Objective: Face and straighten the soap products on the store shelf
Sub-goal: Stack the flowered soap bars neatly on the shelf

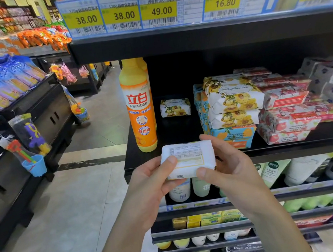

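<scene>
Both hands hold one soap bar.
Left hand (pixel 150 179) and right hand (pixel 229 164) fingers clamp the white soap bar (pixel 188 159) near the shelf (pixel 294 146) edge.

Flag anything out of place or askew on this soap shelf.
One yellow-flowered bar sits alone at the back, apart from its tilted stack. The front red box reads upside down. The left hand and right hand hold a white bar back-label up.

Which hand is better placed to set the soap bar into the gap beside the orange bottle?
Probably right: the right hand spans the soap bar top to bottom, while the left hand only pinches its left edge.
</scene>
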Action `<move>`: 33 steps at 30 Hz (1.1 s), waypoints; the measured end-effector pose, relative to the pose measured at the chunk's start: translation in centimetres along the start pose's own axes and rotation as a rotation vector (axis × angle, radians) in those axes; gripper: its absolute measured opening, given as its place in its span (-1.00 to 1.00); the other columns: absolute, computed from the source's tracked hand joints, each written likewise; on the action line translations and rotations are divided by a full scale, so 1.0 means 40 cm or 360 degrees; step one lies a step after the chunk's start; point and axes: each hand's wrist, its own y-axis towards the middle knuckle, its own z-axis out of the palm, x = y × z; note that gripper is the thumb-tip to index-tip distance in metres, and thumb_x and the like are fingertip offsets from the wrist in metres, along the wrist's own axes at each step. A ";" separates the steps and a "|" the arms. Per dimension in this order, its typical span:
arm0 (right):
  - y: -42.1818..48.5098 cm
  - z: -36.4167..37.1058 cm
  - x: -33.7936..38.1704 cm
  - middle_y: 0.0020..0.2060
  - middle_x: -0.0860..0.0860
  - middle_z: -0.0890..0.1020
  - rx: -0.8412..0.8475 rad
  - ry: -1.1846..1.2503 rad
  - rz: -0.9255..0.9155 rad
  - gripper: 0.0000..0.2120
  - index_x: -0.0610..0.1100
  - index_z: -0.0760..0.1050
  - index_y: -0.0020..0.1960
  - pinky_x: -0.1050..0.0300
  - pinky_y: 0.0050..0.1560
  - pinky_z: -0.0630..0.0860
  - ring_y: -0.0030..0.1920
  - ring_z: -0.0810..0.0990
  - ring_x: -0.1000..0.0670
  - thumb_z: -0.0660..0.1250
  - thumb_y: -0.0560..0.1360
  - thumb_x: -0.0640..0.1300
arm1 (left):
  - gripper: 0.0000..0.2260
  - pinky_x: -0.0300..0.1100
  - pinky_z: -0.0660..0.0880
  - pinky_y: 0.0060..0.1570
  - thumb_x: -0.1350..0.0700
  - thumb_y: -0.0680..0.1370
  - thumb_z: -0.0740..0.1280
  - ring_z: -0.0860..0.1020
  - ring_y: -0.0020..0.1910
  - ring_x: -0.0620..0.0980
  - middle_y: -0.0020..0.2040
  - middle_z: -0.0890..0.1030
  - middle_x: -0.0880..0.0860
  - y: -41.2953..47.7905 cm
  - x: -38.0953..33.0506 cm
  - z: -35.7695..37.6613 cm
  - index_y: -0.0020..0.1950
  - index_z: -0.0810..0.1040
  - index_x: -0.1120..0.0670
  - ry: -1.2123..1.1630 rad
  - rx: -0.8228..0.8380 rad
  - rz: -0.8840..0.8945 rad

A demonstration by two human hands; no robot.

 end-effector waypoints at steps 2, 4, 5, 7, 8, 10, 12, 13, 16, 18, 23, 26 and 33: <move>-0.001 -0.001 -0.002 0.26 0.03 0.66 0.0012 0.0003 0.0012 -0.31 -0.01 0.47 0.43 -0.03 0.26 0.59 0.30 0.61 -0.04 0.53 0.34 -0.26 | -0.69 -0.12 0.64 0.10 0.11 0.58 0.36 0.68 0.18 0.05 0.16 0.72 0.10 0.001 0.002 -0.002 0.30 0.60 0.16 0.0010 0.0002 0.0004; 0.001 0.001 -0.002 0.28 0.02 0.65 0.0029 0.0007 0.0035 -0.31 -0.01 0.45 0.44 -0.01 0.26 0.59 0.29 0.62 -0.03 0.53 0.35 -0.25 | -0.68 -0.09 0.64 0.13 0.13 0.58 0.37 0.67 0.19 0.07 0.17 0.71 0.11 0.000 0.005 -0.006 0.31 0.59 0.17 0.0002 -0.0013 0.0014; 0.002 0.002 -0.002 0.27 0.01 0.65 0.0035 0.0013 0.0054 -0.32 -0.02 0.45 0.44 0.02 0.24 0.59 0.28 0.63 -0.02 0.52 0.36 -0.25 | -0.70 -0.08 0.64 0.13 0.15 0.59 0.37 0.67 0.19 0.07 0.18 0.71 0.11 0.000 0.007 -0.007 0.32 0.59 0.17 -0.0003 -0.0023 0.0021; 0.006 0.002 -0.003 0.24 -0.01 0.67 0.0029 0.0044 0.0101 -0.36 -0.04 0.45 0.44 0.07 0.19 0.60 0.25 0.64 -0.02 0.50 0.38 -0.22 | -0.72 -0.08 0.64 0.13 0.19 0.60 0.37 0.68 0.19 0.07 0.18 0.71 0.10 0.001 0.012 -0.008 0.32 0.59 0.15 0.0002 -0.0050 0.0032; 0.007 0.002 -0.004 0.22 -0.02 0.68 0.0016 0.0053 0.0130 -0.38 -0.04 0.46 0.43 0.06 0.20 0.59 0.24 0.65 -0.02 0.50 0.39 -0.19 | -0.71 -0.08 0.64 0.13 0.21 0.60 0.37 0.68 0.18 0.08 0.17 0.71 0.10 0.002 0.014 -0.009 0.32 0.59 0.15 0.0005 -0.0065 0.0034; 0.011 0.006 -0.005 0.19 -0.02 0.70 -0.0028 0.0049 0.0180 -0.41 -0.04 0.49 0.39 -0.01 0.25 0.57 0.23 0.66 -0.03 0.51 0.38 -0.10 | -0.68 -0.07 0.64 0.14 0.23 0.58 0.39 0.68 0.18 0.09 0.17 0.71 0.09 0.002 0.020 -0.010 0.33 0.57 0.13 0.0004 -0.0090 0.0031; 0.014 0.012 -0.005 0.15 -0.01 0.72 -0.0077 0.0033 0.0215 -0.42 -0.06 0.52 0.35 -0.07 0.27 0.58 0.19 0.68 -0.03 0.51 0.35 -0.02 | -0.66 -0.03 0.63 0.17 0.25 0.56 0.41 0.68 0.18 0.09 0.17 0.71 0.09 0.001 0.023 -0.011 0.34 0.56 0.10 0.0000 -0.0105 0.0027; 0.015 0.015 -0.005 0.13 -0.02 0.72 -0.0093 0.0029 0.0225 -0.43 -0.08 0.53 0.33 -0.09 0.26 0.59 0.18 0.69 -0.03 0.51 0.35 -0.01 | -0.65 0.00 0.62 0.19 0.25 0.55 0.42 0.68 0.18 0.09 0.17 0.71 0.09 0.001 0.024 -0.011 0.34 0.56 0.10 -0.0003 -0.0107 0.0027; 0.017 0.022 -0.006 0.10 -0.03 0.74 -0.0113 0.0009 0.0233 -0.50 -0.14 0.57 0.29 -0.02 0.20 0.63 0.15 0.70 -0.04 0.48 0.39 -0.02 | -0.62 0.04 0.57 0.22 0.25 0.53 0.43 0.68 0.18 0.10 0.17 0.71 0.10 0.002 0.024 -0.013 0.35 0.55 0.09 -0.0001 -0.0096 0.0038; 0.018 0.024 -0.007 0.08 -0.03 0.74 -0.0129 -0.0023 0.0227 -0.52 -0.14 0.59 0.26 0.03 0.18 0.63 0.15 0.70 -0.04 0.48 0.38 0.00 | -0.58 0.04 0.57 0.23 0.22 0.50 0.45 0.68 0.18 0.10 0.17 0.71 0.09 0.003 0.024 -0.015 0.36 0.54 0.08 0.0006 -0.0092 0.0045; 0.019 0.024 -0.011 0.08 -0.02 0.74 -0.0153 -0.0025 0.0198 -0.54 -0.12 0.60 0.24 0.11 0.10 0.61 0.14 0.70 -0.04 0.50 0.37 -0.01 | -0.55 0.04 0.57 0.24 0.22 0.50 0.45 0.67 0.20 0.08 0.18 0.71 0.08 0.004 0.021 -0.016 0.39 0.52 0.07 0.0007 -0.0078 0.0049; 0.019 0.024 -0.012 0.09 -0.04 0.74 -0.0141 0.0004 0.0155 -0.53 -0.13 0.59 0.25 0.08 0.13 0.59 0.16 0.70 -0.06 0.51 0.37 -0.04 | -0.60 0.02 0.55 0.25 0.28 0.56 0.41 0.67 0.20 0.06 0.18 0.71 0.07 0.002 0.018 -0.017 0.38 0.52 0.06 0.0017 -0.0061 0.0042; 0.013 0.016 -0.012 0.15 -0.06 0.71 -0.0092 -0.0003 -0.0010 -0.53 -0.13 0.57 0.30 0.04 0.17 0.61 0.21 0.67 -0.06 0.50 0.40 -0.18 | -0.62 -0.09 0.59 0.23 0.01 0.54 0.36 0.65 0.23 0.01 0.17 0.71 0.07 -0.001 0.011 -0.014 0.32 0.57 0.12 0.0084 0.0022 0.0019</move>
